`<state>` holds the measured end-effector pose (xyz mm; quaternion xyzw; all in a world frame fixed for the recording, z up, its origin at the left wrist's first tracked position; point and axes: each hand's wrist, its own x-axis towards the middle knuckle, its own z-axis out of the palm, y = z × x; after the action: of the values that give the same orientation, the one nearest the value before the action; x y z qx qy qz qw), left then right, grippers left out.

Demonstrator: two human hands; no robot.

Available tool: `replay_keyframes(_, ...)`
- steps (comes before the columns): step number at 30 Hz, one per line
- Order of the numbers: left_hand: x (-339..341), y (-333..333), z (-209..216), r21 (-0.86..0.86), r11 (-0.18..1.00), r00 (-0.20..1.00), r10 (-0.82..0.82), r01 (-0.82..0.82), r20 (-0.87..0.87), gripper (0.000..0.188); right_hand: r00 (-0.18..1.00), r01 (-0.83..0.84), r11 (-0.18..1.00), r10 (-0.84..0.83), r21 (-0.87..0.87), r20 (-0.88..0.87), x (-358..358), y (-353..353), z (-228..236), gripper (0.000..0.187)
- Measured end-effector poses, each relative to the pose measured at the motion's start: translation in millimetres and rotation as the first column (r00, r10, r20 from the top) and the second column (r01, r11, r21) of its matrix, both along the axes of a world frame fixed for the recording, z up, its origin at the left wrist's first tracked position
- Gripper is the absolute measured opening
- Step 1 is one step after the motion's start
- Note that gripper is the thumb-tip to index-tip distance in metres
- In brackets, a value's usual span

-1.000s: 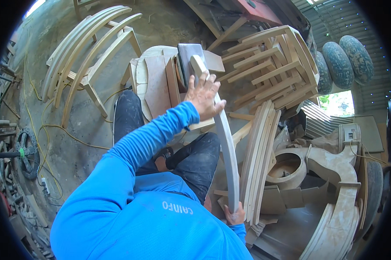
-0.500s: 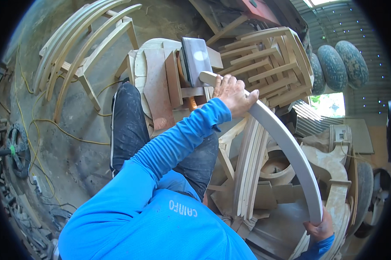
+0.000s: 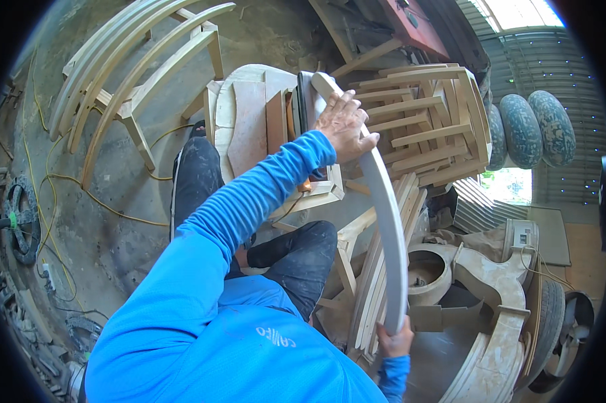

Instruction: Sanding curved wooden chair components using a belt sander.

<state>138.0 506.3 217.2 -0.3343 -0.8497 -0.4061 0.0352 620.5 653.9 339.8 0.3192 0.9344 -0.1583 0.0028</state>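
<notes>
Though partly hidden, both hands [image 3: 343,127] [image 3: 395,339] in a grip around the curved wooden piece [image 3: 390,232], dark block [image 3: 305,97] half-obscured.

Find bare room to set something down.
Bare floor: one patch between the yellow cord and left sleeve, another beyond the pale rounded panel. Crowded: right side, where curved slats and a carved pale piece flank the right hand.

The strip [image 3: 388,215] lies between the rack [image 3: 172,72] at left and tyre [image 3: 550,316] at right.

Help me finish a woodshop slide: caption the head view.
Left hand and right hand hold a curved strip near opposite ends, wooden slats beyond.
</notes>
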Motion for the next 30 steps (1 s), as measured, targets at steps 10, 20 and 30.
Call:
replay_keyframes(10,-104,-20,-33,-0.361,0.932,0.999,0.047,-0.039,0.014,0.072,0.98,-0.116,0.991,0.103,-0.072,-0.173,-89,-21,-149,0.046)
replay_keyframes(20,90,5,-6,-0.249,0.963,0.995,0.097,-0.101,-0.032,0.093,0.988,-0.153,0.909,0.137,-0.388,-0.07,13,5,-157,0.056)
replay_keyframes(30,5,2,-31,-0.299,0.941,0.987,0.152,-0.16,-0.05,0.086,0.96,-0.243,0.941,0.198,-0.237,-0.196,-78,-18,-131,0.051)
